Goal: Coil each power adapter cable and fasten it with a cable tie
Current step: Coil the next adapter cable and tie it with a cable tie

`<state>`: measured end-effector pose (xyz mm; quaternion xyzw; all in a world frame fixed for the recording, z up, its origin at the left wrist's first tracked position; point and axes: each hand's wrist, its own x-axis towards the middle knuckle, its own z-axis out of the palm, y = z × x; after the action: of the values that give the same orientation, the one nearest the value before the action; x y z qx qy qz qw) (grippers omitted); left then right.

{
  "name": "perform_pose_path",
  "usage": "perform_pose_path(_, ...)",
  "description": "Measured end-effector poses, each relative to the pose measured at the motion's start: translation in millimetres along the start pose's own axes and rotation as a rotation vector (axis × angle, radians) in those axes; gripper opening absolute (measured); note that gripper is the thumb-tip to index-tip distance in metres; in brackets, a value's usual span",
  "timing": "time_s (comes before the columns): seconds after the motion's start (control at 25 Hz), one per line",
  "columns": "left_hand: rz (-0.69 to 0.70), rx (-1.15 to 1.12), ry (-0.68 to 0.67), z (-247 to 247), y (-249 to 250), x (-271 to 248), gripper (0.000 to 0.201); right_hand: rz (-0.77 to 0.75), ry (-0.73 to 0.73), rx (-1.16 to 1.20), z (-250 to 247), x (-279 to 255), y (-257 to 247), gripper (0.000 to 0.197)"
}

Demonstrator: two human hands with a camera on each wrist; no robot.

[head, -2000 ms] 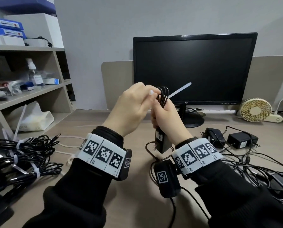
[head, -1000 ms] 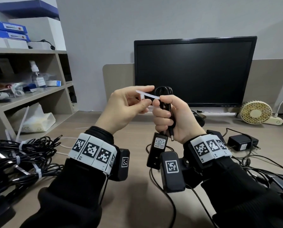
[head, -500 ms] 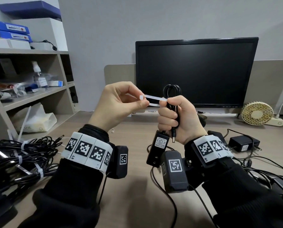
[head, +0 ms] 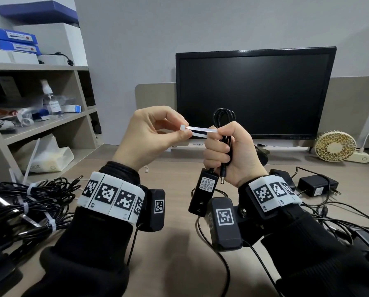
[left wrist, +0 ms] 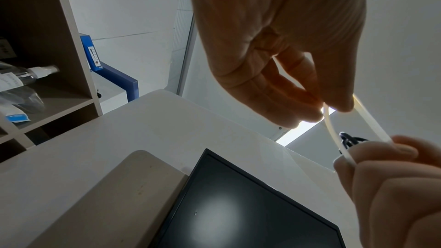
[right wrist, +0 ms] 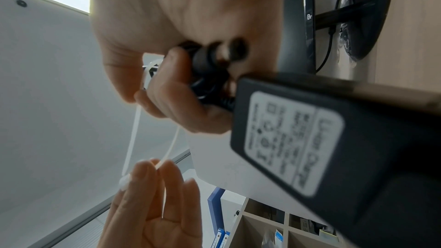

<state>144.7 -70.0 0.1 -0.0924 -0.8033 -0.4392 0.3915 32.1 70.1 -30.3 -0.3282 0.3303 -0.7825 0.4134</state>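
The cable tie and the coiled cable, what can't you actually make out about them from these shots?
- Cable tie: whether its tail has entered the head is hidden by the left hand in the head view.
- Coiled cable: its number of loops is hidden inside the right hand.
- Power adapter: label print is blurred in the right wrist view.

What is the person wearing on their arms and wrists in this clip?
Both hands are bare: left hand, right hand. Black sleeves cover both arms. Each wrist carries a white band of black square markers and a black camera box, also marked, trailing a thin black cable.
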Motion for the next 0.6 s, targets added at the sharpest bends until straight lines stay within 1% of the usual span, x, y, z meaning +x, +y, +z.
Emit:
perform_pose_path(0.28,0.010,0.082,-0.007,-0.9,-2.9,0.6,0.013,-0.009,0.002,-0.041,-1.9,1.0,1.5,0.012)
perform_pose_path(0.4,0.030,0.116,0.007,-1.6,-4.1,0.8,0.014,-0.004,0.021,-0.041,-2.1,1.2,0.9,0.013)
perform_pose_path(0.48,0.065,0.192,0.017,-1.0,-3.4,0.8,0.013,0.001,0.047,-0.044,-2.4,1.8,0.5,0.013)
perform_pose_path(0.6,0.143,0.381,0.002,-0.7,-2.8,2.2,0.012,-0.006,0.079,-0.068,-2.9,1.6,0.2,0.015)
